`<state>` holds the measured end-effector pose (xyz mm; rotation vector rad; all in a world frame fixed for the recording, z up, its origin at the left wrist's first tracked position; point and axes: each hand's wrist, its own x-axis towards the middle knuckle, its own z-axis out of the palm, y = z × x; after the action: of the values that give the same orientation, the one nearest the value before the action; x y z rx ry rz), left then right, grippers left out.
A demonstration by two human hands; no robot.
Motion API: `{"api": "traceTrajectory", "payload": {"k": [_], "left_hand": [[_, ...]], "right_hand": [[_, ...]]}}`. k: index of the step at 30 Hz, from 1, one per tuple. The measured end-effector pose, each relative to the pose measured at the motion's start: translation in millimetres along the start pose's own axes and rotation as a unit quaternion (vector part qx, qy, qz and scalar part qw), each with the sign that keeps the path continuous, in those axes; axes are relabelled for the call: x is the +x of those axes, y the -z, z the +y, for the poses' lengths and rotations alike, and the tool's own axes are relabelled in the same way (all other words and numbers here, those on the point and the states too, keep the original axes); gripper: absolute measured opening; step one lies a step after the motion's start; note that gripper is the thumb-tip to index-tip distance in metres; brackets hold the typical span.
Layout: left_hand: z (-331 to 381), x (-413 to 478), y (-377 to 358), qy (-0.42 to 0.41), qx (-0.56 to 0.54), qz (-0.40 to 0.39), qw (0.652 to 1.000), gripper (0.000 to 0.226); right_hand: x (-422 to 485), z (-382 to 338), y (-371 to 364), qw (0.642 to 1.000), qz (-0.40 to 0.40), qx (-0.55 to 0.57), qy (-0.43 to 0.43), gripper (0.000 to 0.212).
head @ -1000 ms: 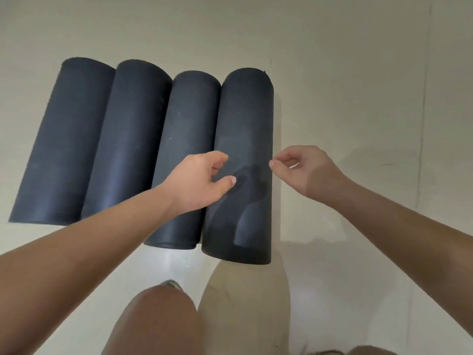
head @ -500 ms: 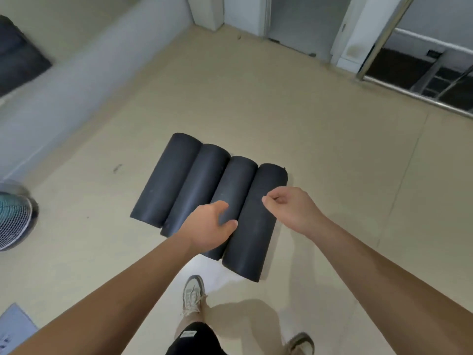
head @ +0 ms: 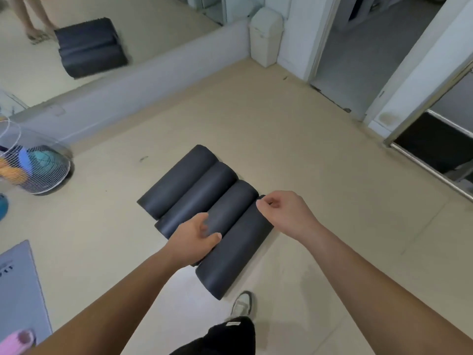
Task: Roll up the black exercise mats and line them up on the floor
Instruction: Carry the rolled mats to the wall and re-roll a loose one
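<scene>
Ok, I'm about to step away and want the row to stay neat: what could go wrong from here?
1. The rightmost rolled mat sticks out nearer than the other three rolls, its end close to your shoe; a step could knock it askew.
2. No strap shows on any roll, and that mat has no neighbour on its right, so it might loosen or roll off. Neither the left hand nor the right hand grips it.
</scene>
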<state>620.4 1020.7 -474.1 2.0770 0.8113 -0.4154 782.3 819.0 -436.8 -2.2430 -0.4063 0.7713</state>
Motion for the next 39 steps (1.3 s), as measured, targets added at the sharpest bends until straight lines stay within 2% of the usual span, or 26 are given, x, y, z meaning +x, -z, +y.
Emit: {"api": "traceTrajectory", "payload": {"k": [6, 11, 16, 20, 24, 30, 33, 39], "left_hand": [[53, 84, -28, 0.038, -0.046, 0.045, 0.997, 0.078], [152, 188, -42, 0.047, -0.090, 0.051, 0.993, 0.074], [245, 257, -48, 0.082, -0.108, 0.066, 0.989, 0.070], [303, 345, -48, 0.106, -0.157, 0.101, 0.977, 0.070], [344, 410, -62, 0.163, -0.216, 0.146, 0.952, 0.072], [400, 459, -46, 0.255, -0.288, 0.204, 0.900, 0.075], [396, 487, -21, 0.282, -0.307, 0.250, 0.874, 0.074], [377, 563, 46, 0.327, -0.351, 0.284, 0.830, 0.071]], "right_hand": [[94, 21, 55, 0.996, -0.045, -0.076, 0.018, 0.025], [196, 31, 154, 0.987, -0.050, -0.150, 0.034, 0.032], [290, 27, 254, 0.985, -0.070, -0.153, 0.044, 0.030], [405, 22, 319, 0.981, -0.062, -0.153, 0.098, 0.028], [498, 18, 356, 0.971, -0.124, -0.146, 0.146, 0.017], [597, -23, 367, 0.929, -0.246, -0.201, 0.190, 0.024], [649, -62, 344, 0.906, -0.286, -0.219, 0.223, 0.022], [752, -134, 291, 0.867, -0.344, -0.261, 0.247, 0.021]]}}
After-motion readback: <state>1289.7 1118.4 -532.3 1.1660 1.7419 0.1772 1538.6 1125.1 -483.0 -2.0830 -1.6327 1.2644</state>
